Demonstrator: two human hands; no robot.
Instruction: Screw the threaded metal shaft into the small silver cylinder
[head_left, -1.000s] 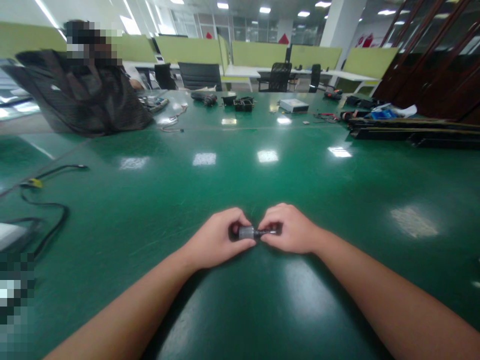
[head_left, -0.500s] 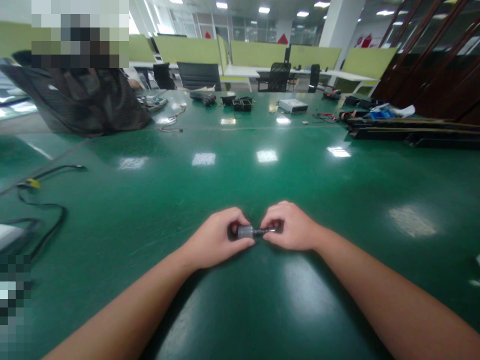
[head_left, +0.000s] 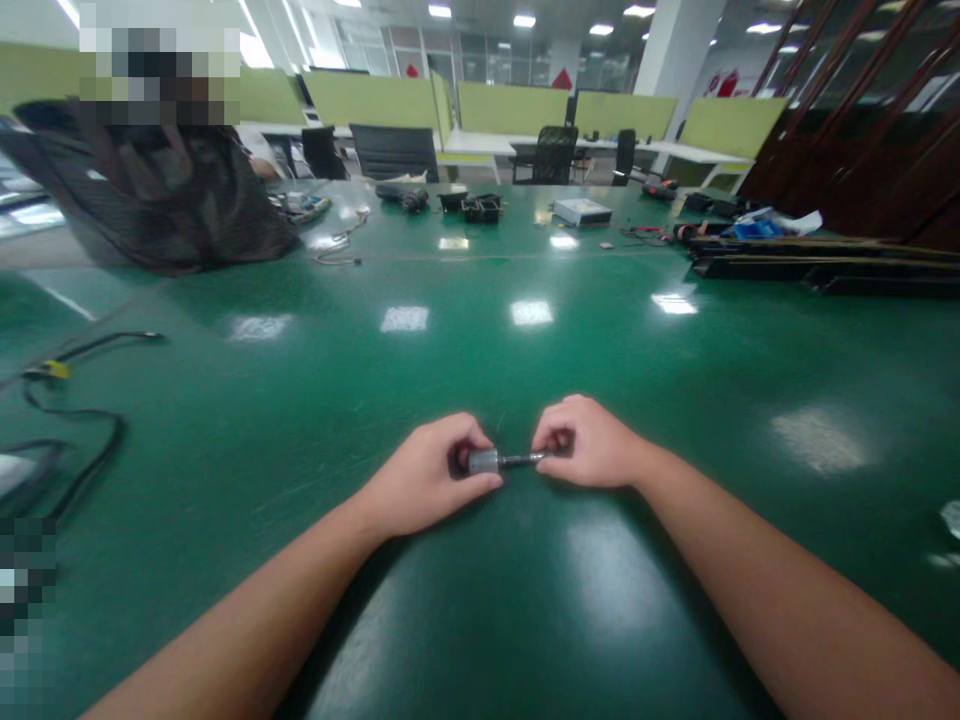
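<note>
Just above the green table (head_left: 480,380) my left hand (head_left: 431,475) grips a short grey cylinder (head_left: 484,461) between thumb and fingers. From its right end a thin dark metal rod (head_left: 514,461) sticks out, lying level. My right hand (head_left: 592,443) is closed, its thumb and forefinger pinching the far end of that rod. The cylinder's left end is dark and partly covered by my left fingers. What kind of tool or part this is I cannot make out.
A large dark bag (head_left: 180,200) stands at the back left. Black cables (head_left: 112,420) lie along the left side. Towards the back are a flat silver box (head_left: 582,211) and black parts (head_left: 480,207); long black strips (head_left: 817,262) are stacked at the back right.
My right hand has shifted right, away from my left hand. More of the rod shows between them. My left hand keeps its grip on the cylinder.
</note>
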